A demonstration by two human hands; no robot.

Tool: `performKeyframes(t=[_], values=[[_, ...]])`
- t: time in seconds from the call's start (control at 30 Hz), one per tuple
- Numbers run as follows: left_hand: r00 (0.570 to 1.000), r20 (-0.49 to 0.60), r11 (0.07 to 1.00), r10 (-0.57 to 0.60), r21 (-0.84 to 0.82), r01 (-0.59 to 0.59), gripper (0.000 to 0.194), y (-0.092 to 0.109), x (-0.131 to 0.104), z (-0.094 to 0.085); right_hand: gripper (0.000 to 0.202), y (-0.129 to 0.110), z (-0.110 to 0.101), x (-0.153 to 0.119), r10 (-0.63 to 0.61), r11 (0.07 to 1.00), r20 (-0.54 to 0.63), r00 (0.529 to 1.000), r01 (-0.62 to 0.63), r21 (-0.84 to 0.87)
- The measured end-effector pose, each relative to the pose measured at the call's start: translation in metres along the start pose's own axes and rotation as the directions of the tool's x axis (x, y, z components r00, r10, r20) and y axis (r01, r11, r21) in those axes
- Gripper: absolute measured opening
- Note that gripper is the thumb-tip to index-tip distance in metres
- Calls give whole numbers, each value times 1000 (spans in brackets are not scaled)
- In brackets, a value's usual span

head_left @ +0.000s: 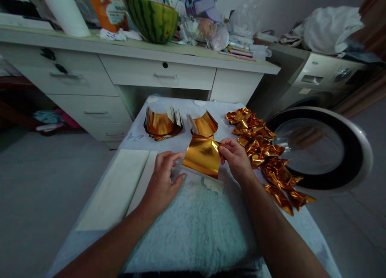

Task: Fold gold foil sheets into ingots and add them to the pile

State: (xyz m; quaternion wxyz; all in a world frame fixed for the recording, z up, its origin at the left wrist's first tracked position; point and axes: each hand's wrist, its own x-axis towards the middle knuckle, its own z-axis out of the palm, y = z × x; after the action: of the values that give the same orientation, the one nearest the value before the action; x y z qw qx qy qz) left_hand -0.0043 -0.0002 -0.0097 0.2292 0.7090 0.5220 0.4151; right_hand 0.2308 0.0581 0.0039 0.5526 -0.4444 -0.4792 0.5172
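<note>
A square sheet of gold foil paper (201, 156) is in front of me, its right edge pinched between the thumb and fingers of my right hand (233, 156). My left hand (163, 180) hovers at the sheet's left side, thumb and fingers apart, holding nothing. Behind the sheet lie two curled stacks of gold foil paper, a left stack (161, 124) and a smaller right stack (205, 125). Along the table's right edge runs a pile of folded, crinkled gold foil pieces (259, 143). To the left of my left hand lies a flat stack of pale paper (116, 185).
The cloth-covered table (193, 229) stands before a white drawer desk (159, 71). On the desk are half a watermelon (152, 18), an orange packet (107, 6), a white roll (64, 10) and plastic bags. At the right, a washing machine's round door (319, 147) hangs open beside the table.
</note>
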Motion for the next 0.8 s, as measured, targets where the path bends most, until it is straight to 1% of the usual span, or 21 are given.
performKeyframes(t=[0.1, 0.17, 0.27, 0.4, 0.53, 0.6, 0.67, 0.73, 0.8], values=[[998, -60, 1000, 4, -20, -5, 55, 0, -1, 1, 30, 0, 1, -1, 21, 1000, 24, 999, -21, -11], [997, -78, 1000, 11, -23, -13, 58, 1, -1, 0, 31, 0, 1, -1, 38, 999, 34, 999, -38, -14], [997, -31, 997, 77, 31, -76, 54, 2, -1, -3, 32, 2, 1, -1, 57, 998, 52, 997, -56, -26], [979, 33, 971, 202, 127, -204, 40, 4, -3, -6, 30, 4, 1, -1, 65, 996, 79, 995, -60, -61], [962, 73, 937, 264, 218, -273, 29, 5, -2, -7, 29, 5, 3, -1, 85, 991, 84, 993, -75, -114], [952, 114, 927, 284, 220, -303, 24, 5, -1, -8, 27, 6, 4, -1, 96, 983, 93, 991, -80, -167], [943, 159, 926, 293, 197, -322, 23, 3, -1, -7, 24, 7, 4, -1, 88, 963, 95, 992, -60, -262], [937, 183, 930, 297, 167, -327, 22, 1, -1, -7, 22, 6, 4, -1, 39, 928, 71, 997, -10, -373], [942, 175, 940, 288, 136, -313, 20, -1, -1, -6, 22, 5, 2, -2, -22, 883, 42, 999, 39, -467]])
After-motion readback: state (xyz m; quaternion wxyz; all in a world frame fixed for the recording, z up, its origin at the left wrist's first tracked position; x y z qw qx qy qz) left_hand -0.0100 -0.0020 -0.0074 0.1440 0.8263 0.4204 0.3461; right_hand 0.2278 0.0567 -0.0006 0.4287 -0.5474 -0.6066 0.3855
